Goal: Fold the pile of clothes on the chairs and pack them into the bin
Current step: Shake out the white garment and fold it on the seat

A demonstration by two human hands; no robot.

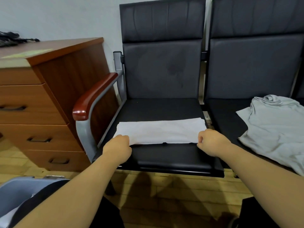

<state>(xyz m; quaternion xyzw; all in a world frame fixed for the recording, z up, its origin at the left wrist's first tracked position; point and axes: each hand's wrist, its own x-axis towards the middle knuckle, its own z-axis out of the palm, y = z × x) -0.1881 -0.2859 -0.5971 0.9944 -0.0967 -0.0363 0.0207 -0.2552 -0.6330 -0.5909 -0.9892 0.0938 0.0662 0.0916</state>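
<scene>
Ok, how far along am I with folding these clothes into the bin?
Done: the white garment lies as a flat, partly folded strip on the left chair seat. In hand: your left hand and right hand pinch its near corners, mid-fold. Left: the grey shirt lies unfolded on the next chair, and both must go into the bin; its contents are unclear.

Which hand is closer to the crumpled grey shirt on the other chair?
Right. The right hand pinches the right corner of the folded white cloth, on the side nearest the crumpled light grey shirt; the left hand holds its left corner, farther off.
</scene>
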